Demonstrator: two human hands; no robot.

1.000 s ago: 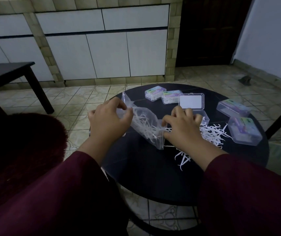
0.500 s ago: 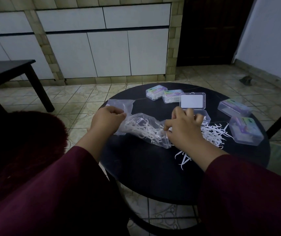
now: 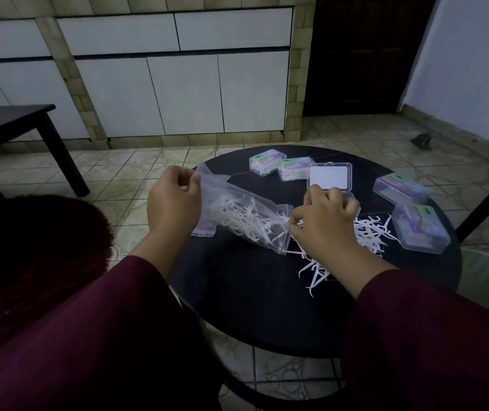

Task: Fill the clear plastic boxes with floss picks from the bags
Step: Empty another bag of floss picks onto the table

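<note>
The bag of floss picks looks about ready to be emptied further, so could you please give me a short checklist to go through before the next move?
1. Closed end of the bag held up: ok, the left hand pinches its raised end.
2. Mouth of the bag low and held: ok, the right hand grips it near the table.
3. Picks left in the bag: ok, many still show through the plastic.
4. Open box ready: ok for the raised lid; its tray is mostly hidden behind the right hand, fill level cannot tell.
5. Loose floss picks kept on the table: ok, none seen on the floor.
</note>
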